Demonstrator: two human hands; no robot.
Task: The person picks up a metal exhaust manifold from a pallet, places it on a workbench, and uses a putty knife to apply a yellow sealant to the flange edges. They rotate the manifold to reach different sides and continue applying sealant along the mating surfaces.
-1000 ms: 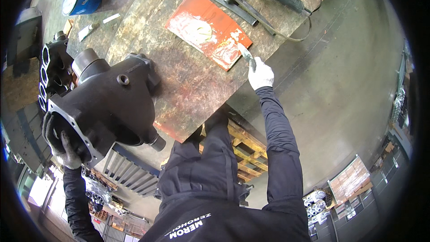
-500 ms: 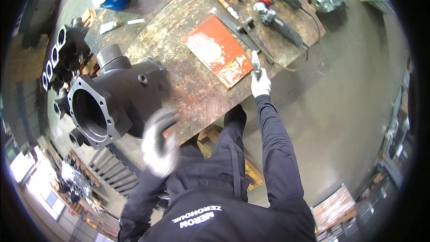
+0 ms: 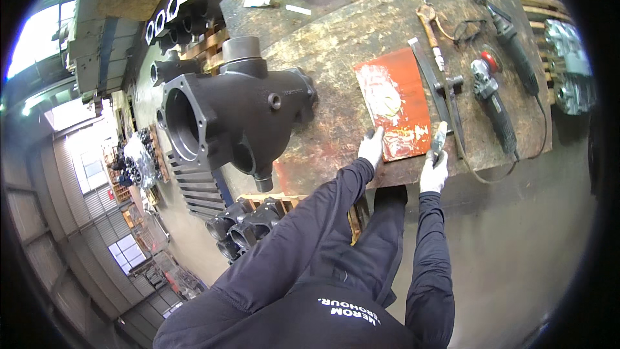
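Your left hand (image 3: 370,149), grip unclear, swings from left-side casting (image 3: 236,106) to red panel (image 3: 413,100), joining your right hand (image 3: 434,174), clasping a putty knife (image 3: 439,139).

From up on the head, one wide camera is looking down over the black shirt (image 3: 300,310), catching the hands (image 3: 434,175) quite near, the tabletop (image 3: 336,126) stretching past them, and the room (image 3: 97,220) bending around its round edge.

Windows (image 3: 127,254) glare white at left (outer edges bend).
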